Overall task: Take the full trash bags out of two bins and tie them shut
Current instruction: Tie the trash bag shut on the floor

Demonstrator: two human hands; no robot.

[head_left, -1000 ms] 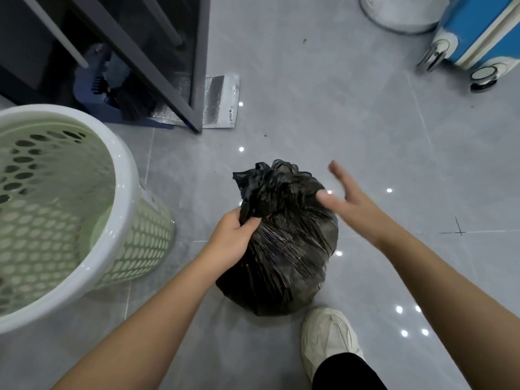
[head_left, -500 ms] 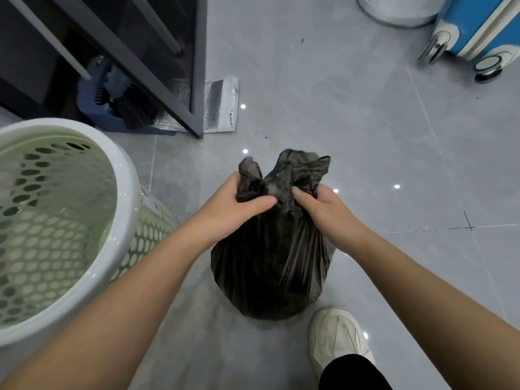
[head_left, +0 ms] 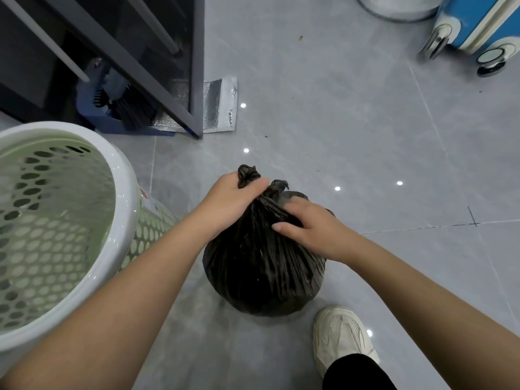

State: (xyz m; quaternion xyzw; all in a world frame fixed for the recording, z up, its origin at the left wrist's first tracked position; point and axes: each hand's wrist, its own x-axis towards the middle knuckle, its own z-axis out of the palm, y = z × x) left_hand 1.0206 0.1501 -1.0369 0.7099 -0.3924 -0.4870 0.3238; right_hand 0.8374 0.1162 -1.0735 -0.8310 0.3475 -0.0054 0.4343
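The black trash bag (head_left: 261,271) stands on the floor (head_left: 337,122), out of the bin (head_left: 125,192). Your left hand (head_left: 235,197) grips its gathered neck. The tails point up and away from you, just left of your right hand (head_left: 312,232), which lies on the bag's shoulder — pinching or only pressing, I cannot tell.

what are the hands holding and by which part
The black trash bag: left hand grips its gathered neck; right hand lies on the shoulder just below, grip unclear.
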